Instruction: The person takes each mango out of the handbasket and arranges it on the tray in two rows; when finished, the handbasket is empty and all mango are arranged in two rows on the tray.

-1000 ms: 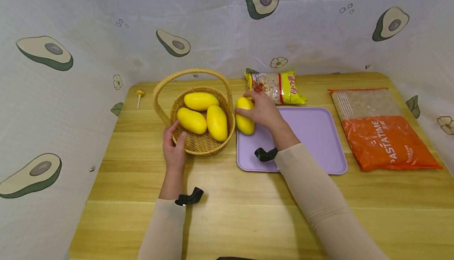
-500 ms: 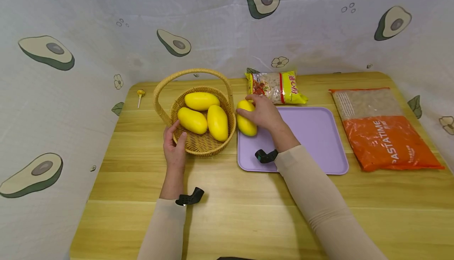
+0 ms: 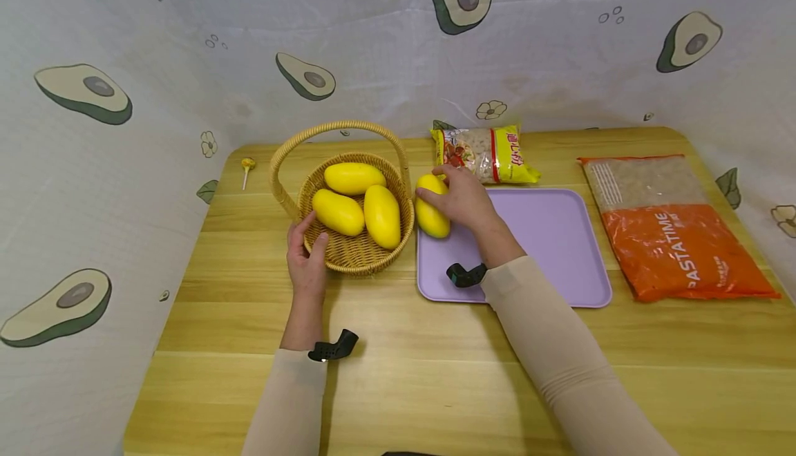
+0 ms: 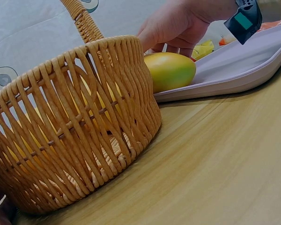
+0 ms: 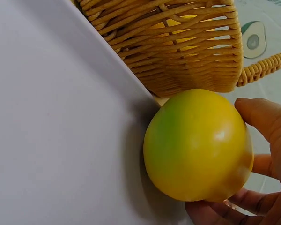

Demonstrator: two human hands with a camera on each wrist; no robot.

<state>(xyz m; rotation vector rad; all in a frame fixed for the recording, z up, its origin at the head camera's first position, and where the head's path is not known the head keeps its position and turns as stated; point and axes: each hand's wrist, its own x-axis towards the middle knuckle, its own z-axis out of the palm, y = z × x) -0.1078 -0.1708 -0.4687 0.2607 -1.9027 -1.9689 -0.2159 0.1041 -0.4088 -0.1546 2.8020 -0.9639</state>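
A yellow mango [image 3: 432, 215] with a greenish end is at the left edge of the lilac tray [image 3: 547, 235], beside the basket. My right hand [image 3: 463, 197] grips it from the right, thumb on its near side and fingers round the far end. In the right wrist view the mango [image 5: 196, 145] casts a shadow on the tray. My left hand [image 3: 306, 262] rests against the front left of the wicker basket [image 3: 357, 262], thumb and index finger spread at its rim. The other fingers are mostly hidden. Inside the basket lie three mangoes [image 3: 382, 217].
Behind the tray lies a yellow-ended food packet [image 3: 481, 155]. A large orange bag [image 3: 684, 249] marked PASTATIME lies to the right. A lollipop [image 3: 247, 169] is at the far left of the wooden table [image 3: 398, 366]. The basket's tall handle [image 3: 338, 124] arches over its back.
The mango in my right hand has tilted and shifted slightly toward me, with its near end now a little further right. My left hand and the basket stay in place.
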